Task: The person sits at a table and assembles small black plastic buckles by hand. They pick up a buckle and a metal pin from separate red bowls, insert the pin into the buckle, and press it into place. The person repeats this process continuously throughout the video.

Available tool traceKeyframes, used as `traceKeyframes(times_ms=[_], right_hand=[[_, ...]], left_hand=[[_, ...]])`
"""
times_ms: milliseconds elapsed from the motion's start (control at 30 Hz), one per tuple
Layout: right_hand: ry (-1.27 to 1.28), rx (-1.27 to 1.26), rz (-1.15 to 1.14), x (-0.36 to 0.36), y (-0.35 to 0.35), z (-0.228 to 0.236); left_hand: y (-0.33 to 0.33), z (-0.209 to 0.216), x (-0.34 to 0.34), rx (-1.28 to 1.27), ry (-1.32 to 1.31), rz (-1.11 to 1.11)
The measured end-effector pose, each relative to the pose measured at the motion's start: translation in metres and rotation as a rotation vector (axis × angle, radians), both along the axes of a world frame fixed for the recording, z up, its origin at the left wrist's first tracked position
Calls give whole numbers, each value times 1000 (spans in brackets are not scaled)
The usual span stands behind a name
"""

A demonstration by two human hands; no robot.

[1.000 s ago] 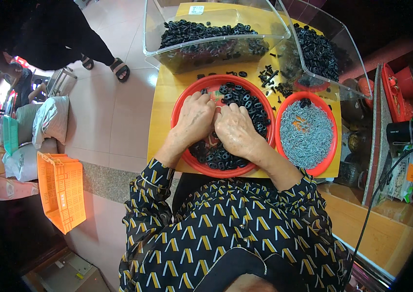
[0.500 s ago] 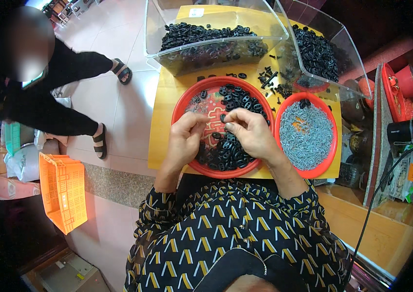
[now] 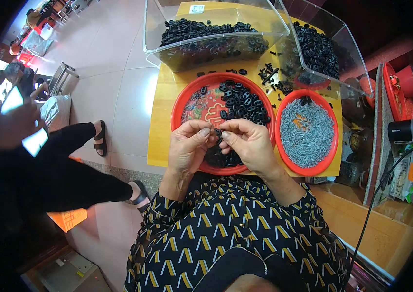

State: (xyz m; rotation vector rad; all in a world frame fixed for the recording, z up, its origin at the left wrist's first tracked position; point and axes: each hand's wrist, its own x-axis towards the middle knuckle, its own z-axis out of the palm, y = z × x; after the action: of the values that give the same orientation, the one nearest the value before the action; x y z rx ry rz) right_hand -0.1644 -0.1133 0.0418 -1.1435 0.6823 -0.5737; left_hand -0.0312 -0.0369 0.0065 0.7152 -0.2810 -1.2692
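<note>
Both hands meet fingertip to fingertip over the near part of a round red tray [image 3: 175, 107]. Between them is a small black oval plastic piece [image 3: 218, 132] with holes. My left hand [image 3: 185, 148] pinches it between thumb and fingers. From the other side, my right hand [image 3: 251, 146] has its thumb and forefinger closed against it. Anything smaller in the pinches is hidden. Loose black two-holed pieces [image 3: 246, 101] lie heaped in the tray, with a few thin silvery bits [image 3: 194, 108] at its left. Beside it, a red oval tray [image 3: 278, 130] holds small silver-grey metal pieces [image 3: 309, 138].
Two clear plastic bins [image 3: 216, 41] [image 3: 316, 53] of black parts stand on the yellow wooden table [image 3: 160, 141]. Loose black pegs [image 3: 267, 74] lie near the bins. At left a person in black trousers [image 3: 77, 182] walks past an orange crate [image 3: 68, 219]. A black cable [image 3: 369, 219] hangs at right.
Both hands have come down and nearer to me, and their fingertips have closed together around the black piece. The person at left has stepped closer, covering much of the orange crate.
</note>
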Motion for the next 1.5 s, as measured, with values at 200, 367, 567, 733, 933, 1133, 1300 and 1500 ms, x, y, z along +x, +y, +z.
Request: traceKeyframes(times_ms=[200,367,567,733,933,1133,1300,1500], right_hand=[[53,-112,-26,1,4,-1],[68,-138,-38,2,6,-2],[82,-156,-26,2,6,-6],[109,-192,-31,1,7,-7],[75,-200,-79,1,8,-8],[45,-162,-94,1,9,-4],[72,-252,-90,1,7,-9],[40,-138,-14,4,1,-7]], left_hand=[[-2,4,-7,-2,-3,53],[-3,8,-10,7,-6,95],[-1,6,-12,6,-61,93],[0,5,-14,-8,-155,106],[2,3,-16,8,-360,152],[0,3,-17,14,-374,138],[-3,7,-15,27,-475,113],[-8,10,-9,53,-510,56]])
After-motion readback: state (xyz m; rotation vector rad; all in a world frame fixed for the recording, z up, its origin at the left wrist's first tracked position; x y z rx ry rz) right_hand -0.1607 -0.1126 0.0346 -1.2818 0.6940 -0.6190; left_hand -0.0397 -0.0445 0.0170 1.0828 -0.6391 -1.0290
